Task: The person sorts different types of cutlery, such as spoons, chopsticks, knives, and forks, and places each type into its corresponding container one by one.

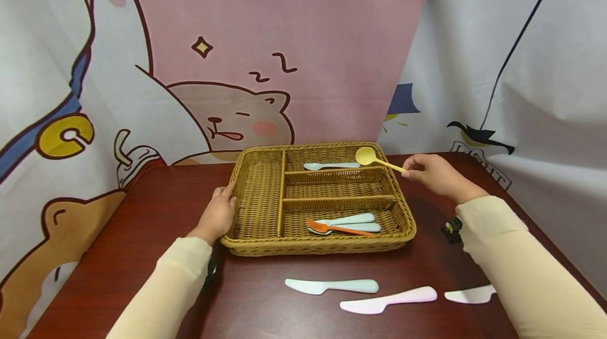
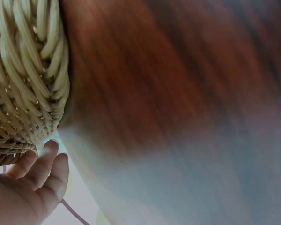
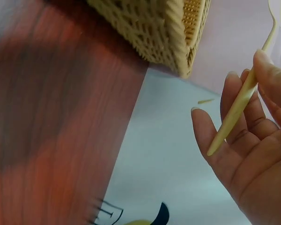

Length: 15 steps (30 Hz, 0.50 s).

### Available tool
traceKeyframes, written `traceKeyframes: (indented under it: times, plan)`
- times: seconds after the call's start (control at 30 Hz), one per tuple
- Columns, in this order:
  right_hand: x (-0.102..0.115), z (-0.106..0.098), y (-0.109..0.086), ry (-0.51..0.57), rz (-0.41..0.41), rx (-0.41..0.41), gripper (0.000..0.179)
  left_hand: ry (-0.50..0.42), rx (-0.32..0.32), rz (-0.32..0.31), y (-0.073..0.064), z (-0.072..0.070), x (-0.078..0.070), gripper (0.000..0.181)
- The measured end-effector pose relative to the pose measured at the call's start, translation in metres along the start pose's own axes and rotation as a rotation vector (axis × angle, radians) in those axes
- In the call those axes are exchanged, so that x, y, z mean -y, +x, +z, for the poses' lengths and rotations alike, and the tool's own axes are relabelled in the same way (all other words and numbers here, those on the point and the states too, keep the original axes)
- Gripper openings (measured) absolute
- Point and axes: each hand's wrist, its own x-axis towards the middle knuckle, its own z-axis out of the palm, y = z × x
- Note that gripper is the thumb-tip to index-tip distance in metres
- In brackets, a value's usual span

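Note:
A yellow spoon [image 1: 366,156] is pinched by its handle between the thumb and fingers of my right hand [image 1: 431,174]. Its bowl hovers over the back right of a woven basket [image 1: 315,248]. In the right wrist view the spoon's handle [image 3: 234,111] crosses my fingers. My left hand [image 1: 219,214] holds the basket's left rim; three fingers [image 2: 50,159] show along the outer wall in the left wrist view, thumb hidden there. A pale blue spoon [image 1: 332,166] lies in the back compartment. The front one has an orange fork [image 1: 336,227] across pale blue utensils [image 1: 353,219].
Before the basket, a pale blue knife [image 1: 348,286], a pink knife [image 1: 393,299] and a whitish knife [image 1: 467,295], partly behind my right sleeve, lie on the dark red table [image 1: 251,297]. A patterned cloth [image 1: 332,54] hangs behind the table.

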Motion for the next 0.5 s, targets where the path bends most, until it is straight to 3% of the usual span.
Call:
traceKeyframes:
  times: [0.5]
  plan:
    - [0.025,0.011,0.033,0.008,-0.036,0.044,0.011,-0.001,-0.002,0.006,-0.001,0.001,0.000,0.052]
